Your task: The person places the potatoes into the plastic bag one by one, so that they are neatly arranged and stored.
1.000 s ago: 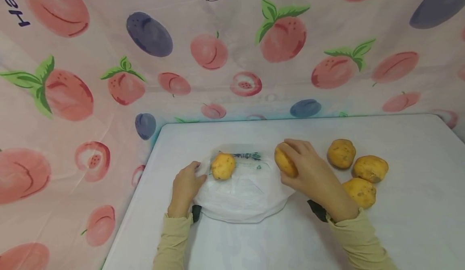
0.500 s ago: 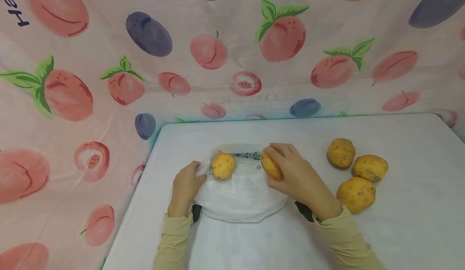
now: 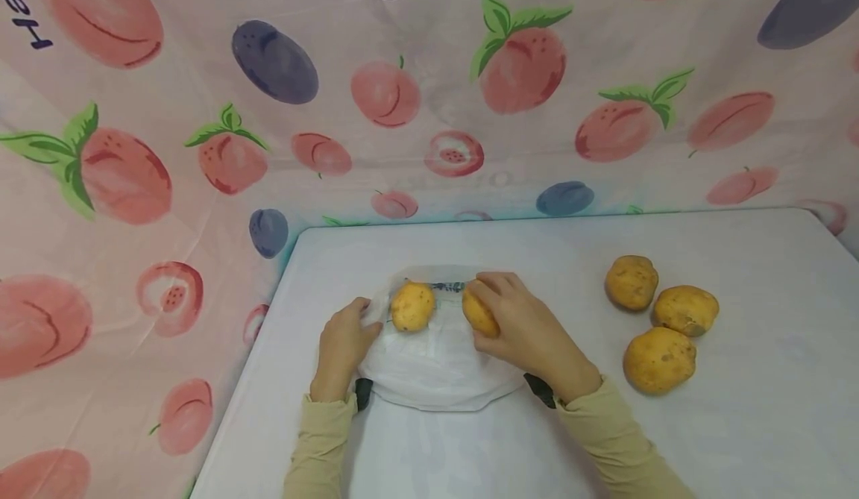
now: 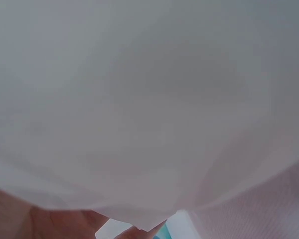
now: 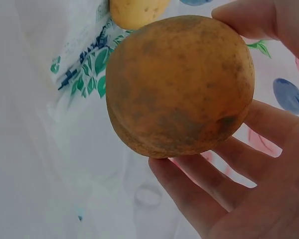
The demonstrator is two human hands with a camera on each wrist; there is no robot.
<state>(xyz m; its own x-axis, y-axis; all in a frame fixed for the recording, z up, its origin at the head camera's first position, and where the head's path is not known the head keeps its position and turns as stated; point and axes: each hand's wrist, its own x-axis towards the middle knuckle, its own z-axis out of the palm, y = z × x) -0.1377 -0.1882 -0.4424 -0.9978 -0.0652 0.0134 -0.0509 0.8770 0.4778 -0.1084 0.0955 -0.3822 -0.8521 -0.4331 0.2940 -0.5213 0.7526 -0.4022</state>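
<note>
Your right hand (image 3: 520,324) grips a potato (image 5: 179,84) over the white bag (image 3: 443,368) (blurry blue letters (image 3: 447,287)), and I can't tell if your left hand (image 3: 344,344) pinches its edge.

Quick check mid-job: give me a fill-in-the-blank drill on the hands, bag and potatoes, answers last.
1. The left hand is at the edge of a bag whose main colour is ____.
2. The right hand holds ____ potato and no more.
3. In the head view, the potato at the bag is to the ____ of the held potato.
4. Away from the bag, ____ loose potatoes lie on the table.

Missing words: white; one; left; three.
</note>
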